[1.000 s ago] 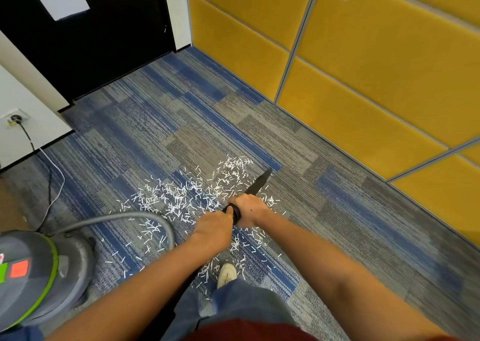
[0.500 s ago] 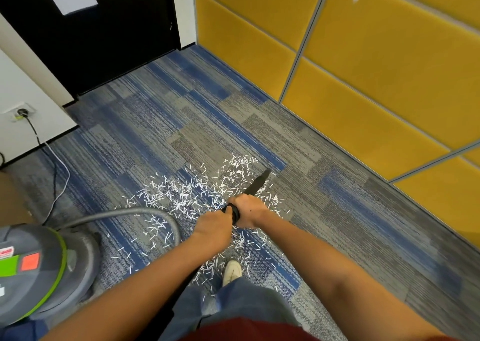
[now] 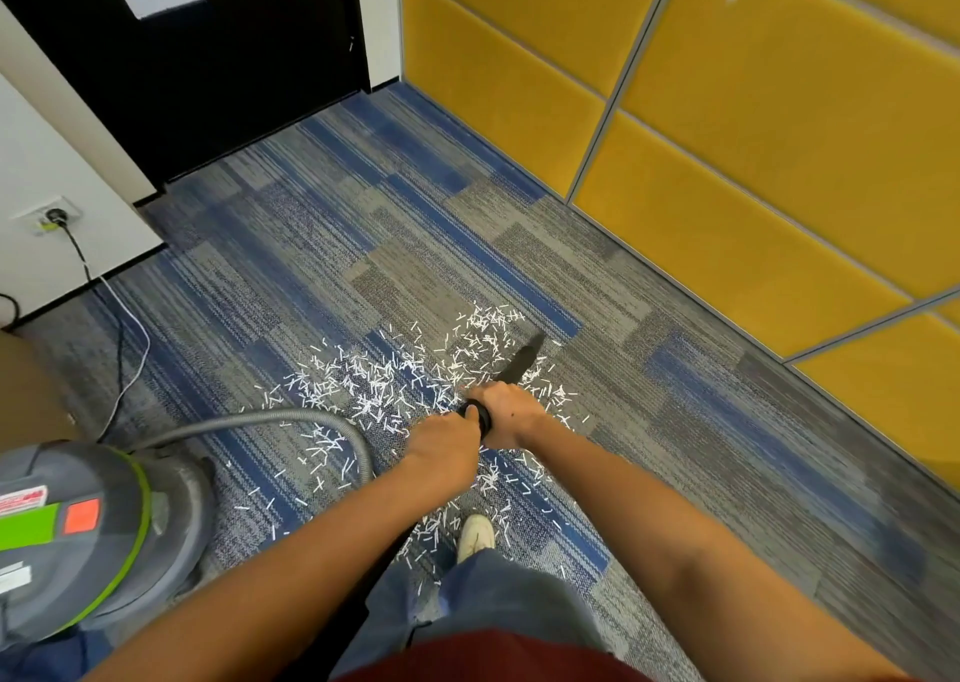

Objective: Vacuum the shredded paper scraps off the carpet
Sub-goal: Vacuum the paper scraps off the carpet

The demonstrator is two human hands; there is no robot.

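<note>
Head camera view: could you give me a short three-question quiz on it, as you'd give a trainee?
1. True or false: the left hand and the right hand both grip the black wand.
2. The vacuum canister stands on the person's: A) left, B) right, C) far side of the scraps.
3. Fill in: the paper scraps lie on a ___ and grey carpet.
Key: 1 true; 2 A; 3 blue.
</note>
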